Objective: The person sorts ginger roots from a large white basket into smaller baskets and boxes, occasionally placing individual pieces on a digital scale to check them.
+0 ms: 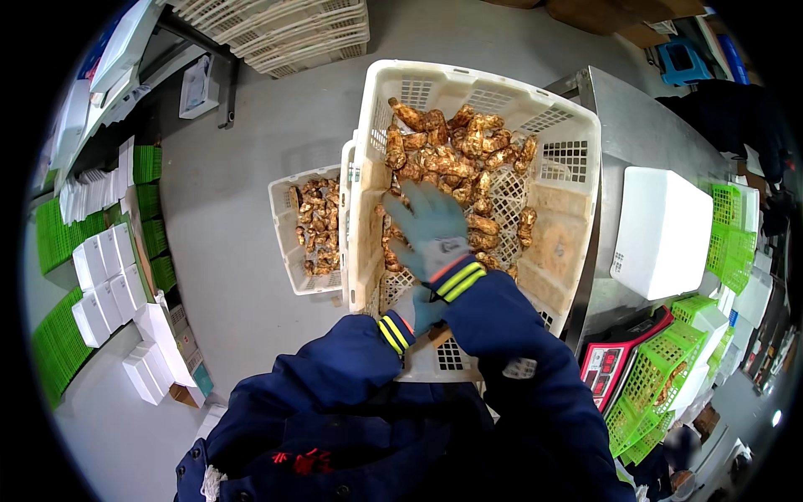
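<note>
A large white plastic crate (558, 251) stands before me, with many brown-and-white mushrooms (445, 160), matsutake by their look, heaped toward its far end. My right hand (433, 229), in a grey-green coated work glove, reaches over the mushrooms on the crate's left side. Its fingers are spread and slightly blurred, with nothing visibly held. My left hand (423, 309), gloved alike, is low at the crate's near end. The right cuff covers part of it, so its fingers and anything in them are hidden. Beside it shows a small tan piece (440, 336), too covered to identify.
A smaller crate of mushrooms (320, 229) sits lower at left. On the steel table (652, 125) at right are a white foam box (662, 232), a red scale (621, 361) and green baskets (659, 376). Stacked crates (301, 34) stand behind; another person (746, 119) is at far right.
</note>
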Demonstrator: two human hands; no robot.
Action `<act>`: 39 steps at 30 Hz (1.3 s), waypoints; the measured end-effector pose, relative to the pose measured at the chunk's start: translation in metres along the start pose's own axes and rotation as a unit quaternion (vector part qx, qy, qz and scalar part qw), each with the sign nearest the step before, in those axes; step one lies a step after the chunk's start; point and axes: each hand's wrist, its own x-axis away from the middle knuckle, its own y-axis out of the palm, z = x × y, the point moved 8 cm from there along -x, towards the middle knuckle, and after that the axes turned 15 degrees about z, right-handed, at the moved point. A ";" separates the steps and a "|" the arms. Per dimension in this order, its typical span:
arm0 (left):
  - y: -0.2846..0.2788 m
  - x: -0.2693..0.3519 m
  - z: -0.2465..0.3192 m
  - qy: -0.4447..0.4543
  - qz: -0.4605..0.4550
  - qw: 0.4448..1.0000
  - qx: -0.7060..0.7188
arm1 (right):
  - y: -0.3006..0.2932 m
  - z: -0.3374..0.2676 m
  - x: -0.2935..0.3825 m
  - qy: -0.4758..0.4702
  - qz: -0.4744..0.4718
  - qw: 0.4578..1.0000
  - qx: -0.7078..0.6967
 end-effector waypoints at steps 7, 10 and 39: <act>0.005 0.007 0.012 -0.061 -0.007 0.998 -0.016 | -0.003 0.090 0.055 0.232 -0.063 0.967 -0.079; 0.010 0.011 0.023 -0.054 0.013 0.998 -0.030 | -0.052 0.130 0.083 0.314 -0.081 0.946 0.020; 0.011 0.008 0.038 -0.012 0.024 0.994 0.105 | -0.035 0.074 0.087 0.377 -0.114 0.798 -0.457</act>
